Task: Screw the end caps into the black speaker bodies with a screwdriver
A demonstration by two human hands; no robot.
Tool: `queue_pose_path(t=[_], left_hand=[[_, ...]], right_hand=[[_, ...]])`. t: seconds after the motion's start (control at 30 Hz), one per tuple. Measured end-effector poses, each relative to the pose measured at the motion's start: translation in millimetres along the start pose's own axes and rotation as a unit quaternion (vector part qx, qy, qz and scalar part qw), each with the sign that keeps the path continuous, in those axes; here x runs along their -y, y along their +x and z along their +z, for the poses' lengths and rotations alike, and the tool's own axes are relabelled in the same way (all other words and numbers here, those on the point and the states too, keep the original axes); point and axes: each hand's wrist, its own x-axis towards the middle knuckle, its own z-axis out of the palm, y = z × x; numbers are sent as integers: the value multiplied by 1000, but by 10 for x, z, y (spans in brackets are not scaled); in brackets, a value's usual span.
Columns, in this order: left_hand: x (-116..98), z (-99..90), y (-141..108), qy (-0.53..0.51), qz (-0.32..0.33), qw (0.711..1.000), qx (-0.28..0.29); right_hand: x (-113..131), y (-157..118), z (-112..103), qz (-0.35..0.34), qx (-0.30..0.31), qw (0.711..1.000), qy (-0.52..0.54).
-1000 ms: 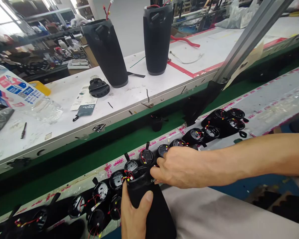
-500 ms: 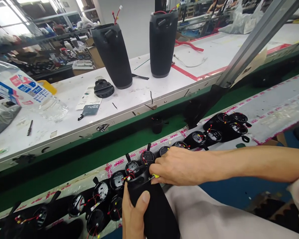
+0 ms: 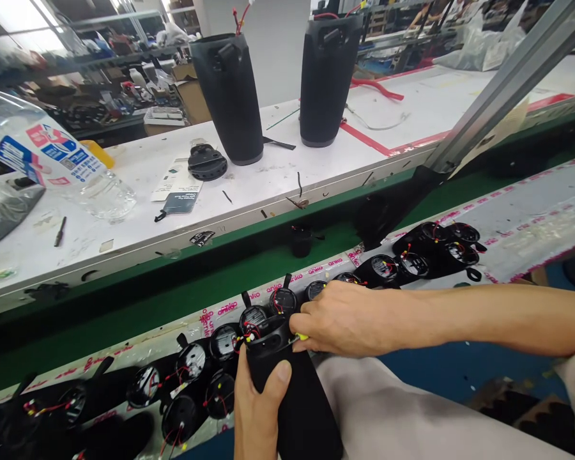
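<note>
Since the earliest frame, a yellow bit (image 3: 301,337) has come into view at the fingertips of your right hand (image 3: 340,319), while both hands stay at the same case (image 3: 306,402). At far left, a bottle (image 3: 76,160) lies on the bench (image 3: 129,198); a lid (image 3: 207,163) sits right of it. Below, more open cases (image 3: 190,361) line the ledge (image 3: 522,220). Your left hand (image 3: 261,402) is wrapped on the upper body of the case, thumb along the near face; its other fingers are mostly hidden. The case tilts in front of you, open rim up, beside your pale clothing. It looks stiff under a soft, matte skin, probably not slippery and of moderate weight; hold it round the body, below the rim. The wires (image 3: 249,335) at the rim's left look fragile, so keep your grip off them. Your right hand is curled closed at the rim's right, seemingly pinching the yellow bit, whose form is too small to tell.
</note>
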Motion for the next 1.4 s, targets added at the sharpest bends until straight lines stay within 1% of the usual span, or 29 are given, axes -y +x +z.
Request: queue_pose_path(t=[0.17,0.3,0.5,0.57,0.63,0.77,0.9,0.97,1.03,1.1,1.17,1.27,1.4], left_hand=[[31,-42,-11,21,3,999,-27],[30,-50,-21,38,8,999,-31],[14,-68,-27,72,23,996,-46],[11,-72,-30,83,22,995,-49],[8,-70,-31,96,25,994,-49],[14,-70,-15,127,43,990,-42],[33,-79,19,167,54,984,-39],[39,-69,27,129,32,990,-36],[40,-43,24,52,-3,998,-26],[37,-12,16,-12,-29,999,-19],[31,11,13,-39,-34,998,-18],[16,22,16,-46,-32,998,-27],[-15,31,13,-70,-54,996,-27]], right_hand=[[77,21,-54,11,23,999,-24],[132,32,-54,28,29,998,-48],[160,6,-10,25,-4,997,-73],[161,-1,-15,25,-6,997,-76],[160,4,-50,23,7,997,-75],[145,40,-142,14,63,996,-64],[115,72,-114,6,68,995,-68],[87,83,-56,4,58,997,-48],[52,87,1,13,40,999,17],[14,80,36,37,10,994,98],[-21,63,47,71,-18,987,145],[-59,26,47,83,-27,985,149],[-89,-19,58,87,-21,987,133]])
